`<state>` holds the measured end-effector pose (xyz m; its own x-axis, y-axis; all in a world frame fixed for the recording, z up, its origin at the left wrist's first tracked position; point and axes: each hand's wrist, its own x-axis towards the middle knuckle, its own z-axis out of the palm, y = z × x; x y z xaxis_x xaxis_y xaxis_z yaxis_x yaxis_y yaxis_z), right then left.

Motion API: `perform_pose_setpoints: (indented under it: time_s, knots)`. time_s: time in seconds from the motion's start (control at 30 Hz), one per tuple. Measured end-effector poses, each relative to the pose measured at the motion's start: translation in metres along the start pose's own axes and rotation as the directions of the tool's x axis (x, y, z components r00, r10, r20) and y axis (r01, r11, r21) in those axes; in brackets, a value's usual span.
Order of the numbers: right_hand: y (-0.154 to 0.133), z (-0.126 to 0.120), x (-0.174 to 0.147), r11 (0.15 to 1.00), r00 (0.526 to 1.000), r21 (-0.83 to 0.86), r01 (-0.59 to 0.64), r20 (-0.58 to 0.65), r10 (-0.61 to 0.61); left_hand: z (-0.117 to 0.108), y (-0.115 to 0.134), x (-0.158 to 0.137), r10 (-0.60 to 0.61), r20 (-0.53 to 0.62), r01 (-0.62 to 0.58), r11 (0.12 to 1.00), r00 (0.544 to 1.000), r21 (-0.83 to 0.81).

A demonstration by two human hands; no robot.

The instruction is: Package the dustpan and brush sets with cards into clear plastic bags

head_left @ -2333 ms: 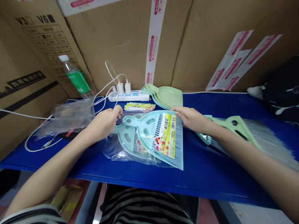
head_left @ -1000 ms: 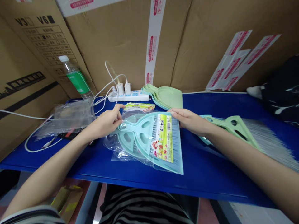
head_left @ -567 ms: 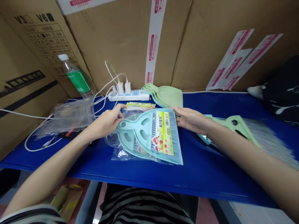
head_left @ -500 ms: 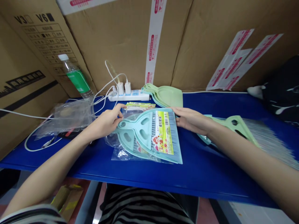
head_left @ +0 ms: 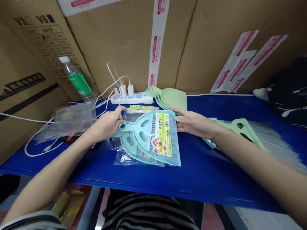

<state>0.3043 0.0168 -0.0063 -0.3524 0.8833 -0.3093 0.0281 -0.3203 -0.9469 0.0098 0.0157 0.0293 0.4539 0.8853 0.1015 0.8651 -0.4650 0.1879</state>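
A light-blue dustpan and brush set (head_left: 143,129) with a yellow-green card label (head_left: 162,135) lies over a similar set (head_left: 129,145) in clear plastic on the blue table. My left hand (head_left: 110,124) is curled at the handle end, the thumb by its hole and the forefinger reaching past it. What the other fingers do underneath is hidden. At the upper right corner of the top set, my right hand (head_left: 192,122) touches the edge with its fingers stretched out. More label cards (head_left: 142,109) show just behind the sets.
Green and blue dustpans (head_left: 175,99) are stacked behind, beside a white power strip (head_left: 131,99) with chargers and cables. A bottle (head_left: 79,81) and crumpled clear plastic (head_left: 74,118) are at left. Grey-bristled brushes (head_left: 275,140) lie at right under my forearm. Cardboard (head_left: 120,41) walls the back.
The top dustpan and brush set has slid a little left over the one beneath. My right hand has followed its edge leftward; my left hand has shifted slightly left.
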Motion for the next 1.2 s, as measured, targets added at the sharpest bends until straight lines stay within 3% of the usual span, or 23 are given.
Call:
perform_pose_setpoints:
  time_s: [0.5,0.63,0.77,0.87,0.93,1.07,1.1,1.13,1.2]
  knots:
    - [-0.002,-0.006,-0.002,0.989,0.994,-0.140,0.049,-0.085,-0.061,-0.003,-0.002,0.001,0.014,0.013,-0.015,0.999,1.000,0.043]
    - [-0.003,-0.009,-0.003,0.969,0.993,-0.241,0.056,-0.089,-0.079,-0.005,-0.002,0.001,-0.046,0.029,0.043,0.996,0.999,0.080]
    - [-0.003,-0.013,-0.001,0.921,0.986,-0.378,0.092,-0.096,-0.138,-0.006,-0.002,0.001,-0.033,0.015,0.031,0.995,0.999,0.097]
    - [-0.002,-0.017,0.000,0.848,0.968,-0.518,0.112,-0.135,-0.210,-0.006,-0.003,0.001,-0.022,-0.007,0.022,0.993,1.000,0.116]
    - [-0.001,-0.019,0.000,0.742,0.947,-0.655,0.143,-0.126,-0.294,-0.005,-0.003,0.002,-0.011,-0.004,0.012,0.993,1.000,0.118]
    - [0.000,-0.019,-0.004,0.345,0.814,-0.915,0.210,-0.033,-0.581,-0.004,-0.002,0.001,0.022,-0.017,-0.021,0.995,1.000,0.097]
    - [-0.001,-0.018,-0.006,0.290,0.810,-0.932,0.216,0.006,-0.586,-0.004,-0.001,0.001,0.031,-0.026,-0.028,0.996,0.999,0.086]
    - [-0.002,-0.017,-0.008,0.277,0.839,-0.934,0.226,0.042,-0.543,-0.004,-0.001,0.001,0.040,-0.033,-0.037,0.997,0.999,0.074]
    - [-0.004,-0.013,-0.011,0.346,0.927,-0.908,0.237,0.104,-0.361,-0.003,0.001,0.000,0.058,-0.047,-0.055,0.997,0.997,0.055]
